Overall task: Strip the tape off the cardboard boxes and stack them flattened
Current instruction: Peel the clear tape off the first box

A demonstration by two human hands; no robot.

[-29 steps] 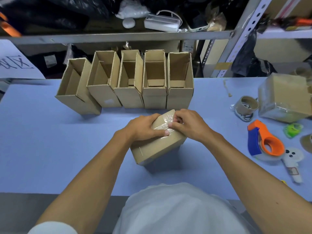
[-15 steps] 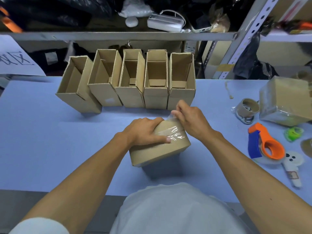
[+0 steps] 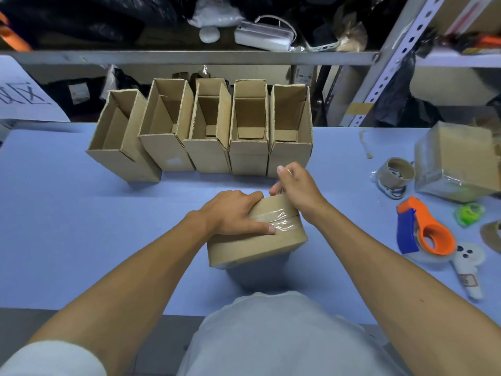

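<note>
Five open cardboard boxes (image 3: 200,131) stand in a row at the back of the blue table (image 3: 54,226), just behind the hands. To the right: orange/blue tape dispenser (image 3: 423,232), tape roll (image 3: 398,172), wrapped box (image 3: 458,164). Shelf rack (image 3: 189,57) w/ clutter behind. Closed box (image 3: 257,240) sits mid-table, nearest the person, long axis running left-right, slightly skewed, taped seam up. Left hand (image 3: 233,213) lies flat on top, fingers straight, pressing the clear tape (image 3: 282,223). Right hand (image 3: 295,183) is at the box's far right corner, fingers curled, pinching a lifted tape end.
</note>
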